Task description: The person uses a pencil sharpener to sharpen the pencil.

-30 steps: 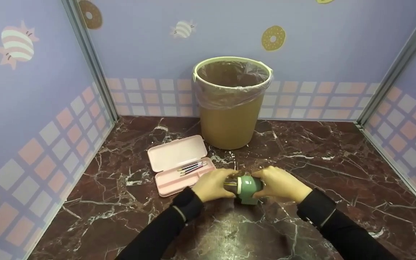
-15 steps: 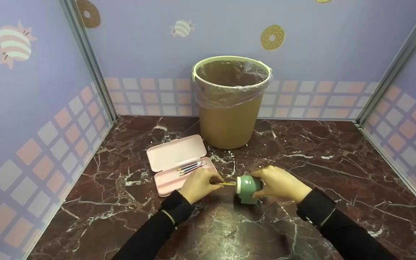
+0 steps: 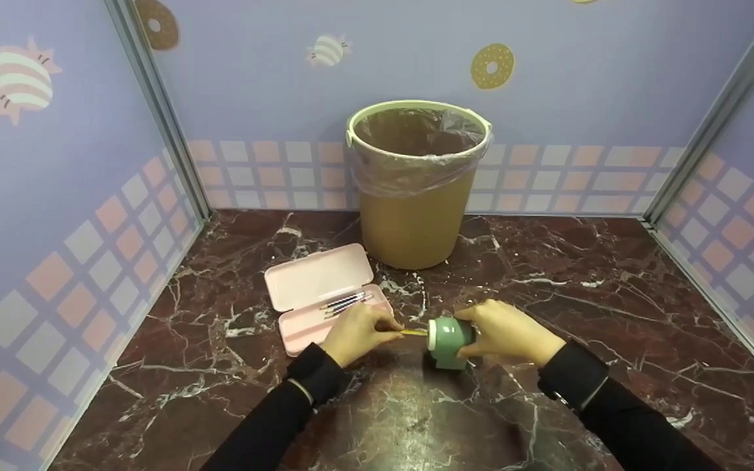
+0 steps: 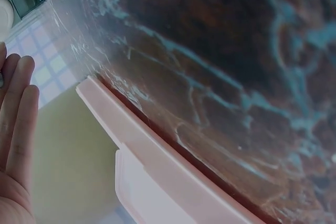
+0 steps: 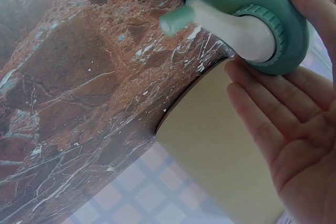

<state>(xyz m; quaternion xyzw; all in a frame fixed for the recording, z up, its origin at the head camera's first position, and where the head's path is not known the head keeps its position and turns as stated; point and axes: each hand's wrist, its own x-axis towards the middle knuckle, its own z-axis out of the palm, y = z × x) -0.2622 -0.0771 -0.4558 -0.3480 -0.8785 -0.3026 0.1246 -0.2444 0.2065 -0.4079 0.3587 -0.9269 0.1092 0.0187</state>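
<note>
A green crank pencil sharpener (image 3: 450, 341) with a pale front ring sits on the marble table. My right hand (image 3: 511, 332) grips its rear body, thumb on one side and fingers on the other. In the right wrist view its white crank (image 5: 252, 38) with a green knob points away from the palm. Between thumb and fingertips my left hand (image 3: 359, 333) pinches a yellow pencil (image 3: 414, 332), whose far end meets the sharpener's front ring. Just behind that hand lies an opened pink pencil case (image 3: 318, 280), with several pencils (image 3: 347, 303) in its tray.
A tan waste bin (image 3: 413, 222) lined with a clear plastic bag stands behind the case, near the back wall. Patterned panels (image 3: 252, 85) enclose the marble table (image 3: 580, 261) at the back and both sides. Pale specks lie in front of the bin.
My left hand has drawn back leftward from the sharpener, so that the yellow pencil shows between them. My right hand has stayed on the sharpener.
</note>
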